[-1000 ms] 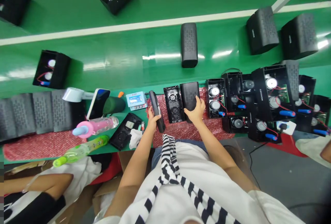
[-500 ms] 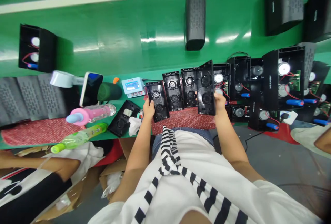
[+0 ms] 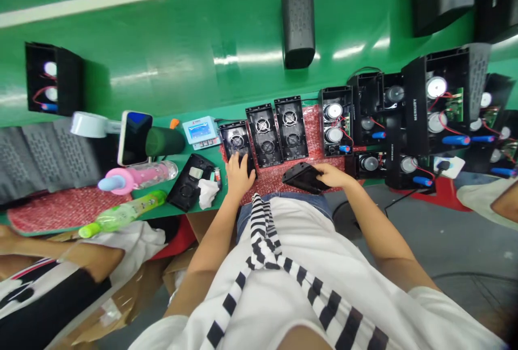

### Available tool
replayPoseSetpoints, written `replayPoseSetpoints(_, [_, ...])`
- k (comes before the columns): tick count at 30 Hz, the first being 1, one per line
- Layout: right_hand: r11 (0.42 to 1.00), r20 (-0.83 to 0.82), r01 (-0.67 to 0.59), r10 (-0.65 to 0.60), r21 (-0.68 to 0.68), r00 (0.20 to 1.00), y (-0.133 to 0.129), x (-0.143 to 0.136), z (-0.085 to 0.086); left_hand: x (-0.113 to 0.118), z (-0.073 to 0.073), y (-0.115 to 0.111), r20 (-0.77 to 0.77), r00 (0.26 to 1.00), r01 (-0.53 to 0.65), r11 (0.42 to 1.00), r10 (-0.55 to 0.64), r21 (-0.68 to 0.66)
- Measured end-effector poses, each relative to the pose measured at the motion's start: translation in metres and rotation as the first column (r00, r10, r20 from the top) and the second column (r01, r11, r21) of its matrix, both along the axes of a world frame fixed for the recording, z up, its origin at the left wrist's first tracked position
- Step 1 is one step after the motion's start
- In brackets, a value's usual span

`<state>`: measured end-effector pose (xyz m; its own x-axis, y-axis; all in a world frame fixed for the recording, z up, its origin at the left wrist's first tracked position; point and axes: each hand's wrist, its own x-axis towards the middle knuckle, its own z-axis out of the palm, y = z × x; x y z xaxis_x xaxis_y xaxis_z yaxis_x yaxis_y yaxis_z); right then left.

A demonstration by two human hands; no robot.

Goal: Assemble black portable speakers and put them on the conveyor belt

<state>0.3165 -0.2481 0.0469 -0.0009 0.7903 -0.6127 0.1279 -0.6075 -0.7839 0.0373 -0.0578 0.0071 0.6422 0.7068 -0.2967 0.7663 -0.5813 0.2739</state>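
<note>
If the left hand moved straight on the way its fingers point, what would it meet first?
The left hand would first meet the leftmost black plastic panel with a round silver grille; its fingers already seem to touch it, though contact depth is unclear.

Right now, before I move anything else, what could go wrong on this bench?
The black panel in your right hand seems gripped only at one end, close to the bench's near edge, so it might slip and drop. The exposed red wires in the crowded open casings to the right could snag on a sleeve. The green bottle near the front edge might get knocked off.
</note>
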Motion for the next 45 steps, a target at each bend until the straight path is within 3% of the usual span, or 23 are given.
replayPoseSetpoints(4, [0.988, 0.23, -0.15, 0.155, -0.04, 0.961, 0.011, -0.006, 0.005, -0.018, -0.01, -0.017, -0.055, 0.998, 0.038, 0.999, -0.039, -0.016])
replayPoseSetpoints(8, [0.97, 0.291, -0.239, 0.242, -0.046, 0.926, 0.009, -0.005, 0.0, -0.024, -0.019, -0.015, -0.075, 0.995, 0.061, 0.997, -0.065, -0.054])
replayPoseSetpoints(15, [0.971, 0.42, -0.215, 0.24, -0.107, 0.875, -0.005, -0.006, -0.019, -0.013, -0.016, -0.002, -0.069, 0.994, 0.079, 0.992, -0.086, -0.096])
replayPoseSetpoints(21, [0.937, 0.466, -0.298, 0.35, -0.184, 0.813, -0.012, -0.015, -0.027, -0.004, -0.008, -0.005, -0.068, 0.995, 0.065, 0.997, -0.068, -0.044])
replayPoseSetpoints(25, [0.936, 0.541, -0.26, 0.35, -0.238, 0.765, -0.017, -0.022, -0.028, -0.002, -0.006, -0.007, -0.05, 0.998, 0.027, 0.999, -0.028, -0.023])
replayPoseSetpoints(30, [0.954, 0.663, -0.163, 0.292, -0.251, 0.689, -0.024, -0.026, -0.032, -0.014, -0.008, -0.013, 0.056, 0.998, -0.022, 1.0, 0.021, 0.01])
replayPoseSetpoints(35, [0.956, 0.699, -0.184, 0.292, -0.227, 0.653, -0.027, -0.022, -0.034, -0.052, -0.017, -0.015, 0.272, 0.952, -0.161, 0.986, 0.142, 0.049])
replayPoseSetpoints(40, [0.917, 0.657, -0.373, 0.368, -0.14, 0.658, 0.001, -0.03, -0.028, -0.088, -0.022, -0.015, 0.353, 0.887, -0.341, 0.938, 0.297, 0.067])
replayPoseSetpoints(45, [0.836, 0.619, -0.549, 0.427, 0.008, 0.659, 0.056, -0.084, -0.025, -0.083, -0.016, -0.025, 0.393, 0.873, -0.341, 0.938, 0.289, 0.068])
